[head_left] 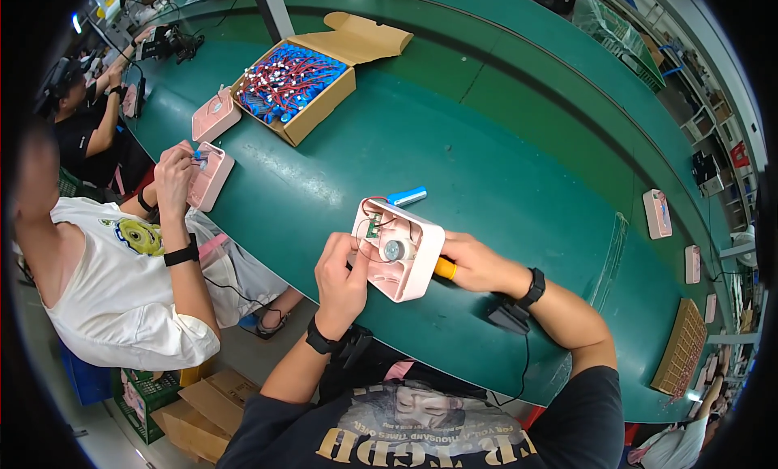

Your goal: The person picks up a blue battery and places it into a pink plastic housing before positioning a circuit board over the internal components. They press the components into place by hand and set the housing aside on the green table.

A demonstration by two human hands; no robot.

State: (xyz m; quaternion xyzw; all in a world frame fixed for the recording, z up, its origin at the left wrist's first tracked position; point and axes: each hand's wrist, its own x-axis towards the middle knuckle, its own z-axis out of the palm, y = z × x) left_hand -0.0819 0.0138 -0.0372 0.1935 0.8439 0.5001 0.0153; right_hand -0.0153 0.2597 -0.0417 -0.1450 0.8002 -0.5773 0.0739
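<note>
Pink plastic case [422,258] in hand, our left grip [339,276] seemed to pinch its wall, our right grip [480,263] wrapped a yellow handle [445,268]; we needed the blue battery [408,197] untugged.

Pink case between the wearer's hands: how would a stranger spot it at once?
Near the wearer's edge of the long green table, between the wearer's left hand and right hand, is an open pink case with a round grey part inside. It looks larger than the other pink cases, with a blue cylinder just beyond it.
</note>
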